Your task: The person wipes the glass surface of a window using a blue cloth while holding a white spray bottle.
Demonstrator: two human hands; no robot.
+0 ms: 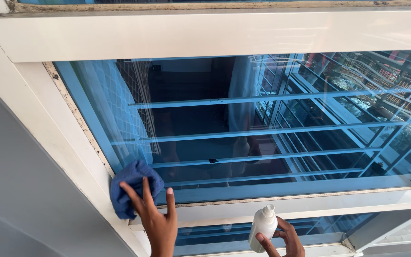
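Note:
My left hand (155, 219) presses a crumpled blue cloth (132, 185) against the lower left corner of a blue-tinted window pane (262, 123), fingers spread over the cloth. My right hand (286, 240) holds a small white squeeze bottle (262, 228) upright, its nozzle pointing up, just below the horizontal frame bar (310, 204).
The white window frame (205, 35) surrounds the glass, with dirty sealant along the left edge (74, 114). A lower pane (215, 235) sits under the bar. The glass reflects railings and buildings. A grey wall (20, 190) lies to the left.

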